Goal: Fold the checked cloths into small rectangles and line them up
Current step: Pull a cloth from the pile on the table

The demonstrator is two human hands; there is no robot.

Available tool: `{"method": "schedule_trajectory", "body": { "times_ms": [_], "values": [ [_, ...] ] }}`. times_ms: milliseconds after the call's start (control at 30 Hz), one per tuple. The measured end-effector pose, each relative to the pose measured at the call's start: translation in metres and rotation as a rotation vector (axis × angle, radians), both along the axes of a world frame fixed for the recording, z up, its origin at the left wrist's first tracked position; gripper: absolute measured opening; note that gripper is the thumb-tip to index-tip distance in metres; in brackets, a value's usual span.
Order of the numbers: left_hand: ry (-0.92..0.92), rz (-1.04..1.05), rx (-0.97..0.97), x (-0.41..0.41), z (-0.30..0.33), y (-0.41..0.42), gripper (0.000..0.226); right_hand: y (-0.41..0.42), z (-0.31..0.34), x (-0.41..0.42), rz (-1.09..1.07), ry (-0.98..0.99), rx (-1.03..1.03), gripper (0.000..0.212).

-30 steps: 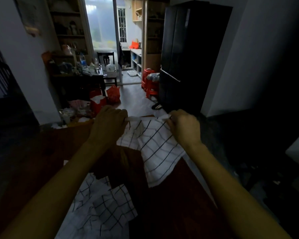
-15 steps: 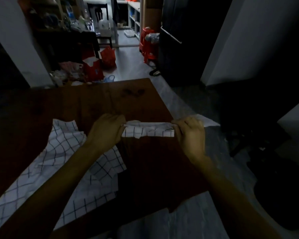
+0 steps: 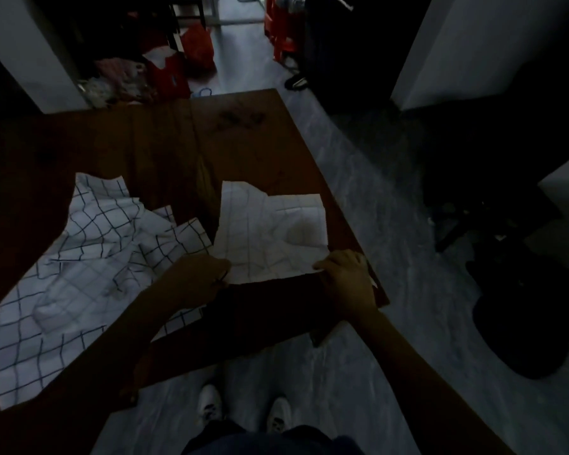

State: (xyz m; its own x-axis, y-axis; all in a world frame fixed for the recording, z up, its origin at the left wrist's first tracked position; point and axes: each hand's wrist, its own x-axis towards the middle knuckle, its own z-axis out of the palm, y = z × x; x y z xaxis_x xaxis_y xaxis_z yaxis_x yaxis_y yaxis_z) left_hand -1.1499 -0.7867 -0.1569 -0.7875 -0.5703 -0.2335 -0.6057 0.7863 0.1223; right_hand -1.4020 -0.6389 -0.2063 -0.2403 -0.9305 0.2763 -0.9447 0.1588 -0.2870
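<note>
A checked cloth (image 3: pixel 270 228) lay spread flat on the dark wooden bench (image 3: pixel 165 142), close to the bench's right edge. The left hand (image 3: pixel 194 277) pinched its near left corner and the right hand (image 3: pixel 345 274) gripped its near right corner. Just left of that cloth, a rumpled pile of checked cloths (image 3: pixel 79 257) lay on the bench.

My dark wooden table (image 3: pixel 165 149) bears one spread checked cloth (image 3: pixel 270 231) beside a crumpled checked pile (image 3: pixel 79 257)
</note>
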Motion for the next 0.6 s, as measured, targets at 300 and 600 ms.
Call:
{"method": "schedule_trajectory", "body": {
  "times_ms": [300,600],
  "values": [
    [-0.272,0.054,0.021,-0.018,0.016,-0.007,0.036,-0.009,0.009,-0.015,0.042,-0.173,0.243,0.017],
    [0.495,0.087,-0.446,-0.045,0.068,-0.047,0.02,-0.05,0.094,-0.05,-0.12,0.011,-0.408,0.013]
  ]
}}
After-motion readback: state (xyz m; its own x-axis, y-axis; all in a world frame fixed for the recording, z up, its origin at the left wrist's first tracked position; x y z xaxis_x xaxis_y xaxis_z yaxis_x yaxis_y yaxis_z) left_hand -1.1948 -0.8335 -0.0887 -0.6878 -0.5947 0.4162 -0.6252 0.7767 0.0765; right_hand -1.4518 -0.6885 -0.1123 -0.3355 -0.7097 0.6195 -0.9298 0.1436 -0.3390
